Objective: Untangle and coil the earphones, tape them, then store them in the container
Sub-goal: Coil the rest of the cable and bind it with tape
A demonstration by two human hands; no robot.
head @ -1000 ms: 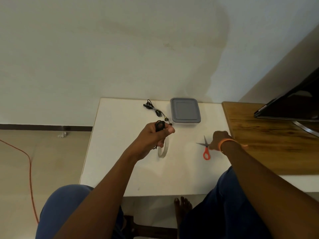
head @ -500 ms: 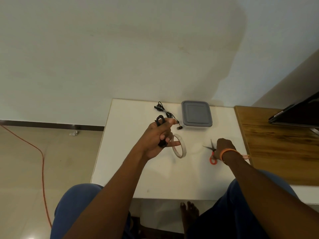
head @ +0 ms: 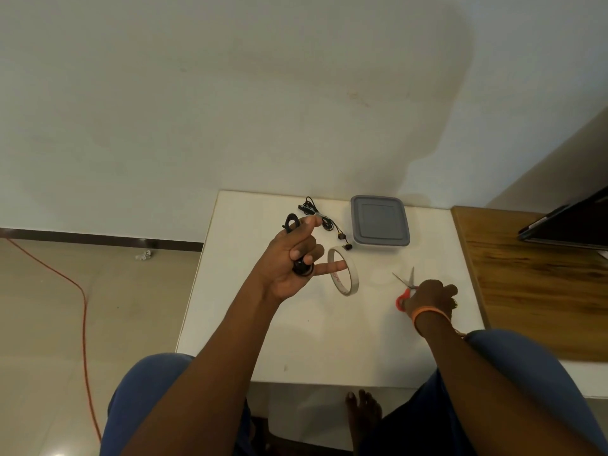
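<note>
I am sitting at the white table (head: 230, 324) with both arms stretched out over it. My left hand (head: 289, 268) is hovering above the table, palm turned towards me, with its fingers curled around a black coil of earphones (head: 297, 245); one loop of the coil is sticking up past my knuckles near the index finger and another bit is showing below, by my curled middle fingers. My little finger is pointing out straight, its tip reaching just into the ring of the tape roll (head: 343, 271), which is standing on its edge on the table just right of that hand. My right hand (head: 431, 296) is lying low on the table near its right side, fingers bent down over the red handles of the scissors (head: 406, 286); the blades are sticking out beyond my knuckles, slightly apart. I am wearing an orange band (head: 427, 312) on that wrist. A second pair of earphones (head: 324, 222) is lying loose and tangled on the table, between my left hand and the container (head: 380, 225), its buds trailing close to the tape roll. The container is sitting near the back edge of the table with its grey lid on, well apart from both hands. A wooden board (head: 533, 291) is lying beside the table on my right, and an orange cable (head: 79, 297) is running across the floor on my left
</note>
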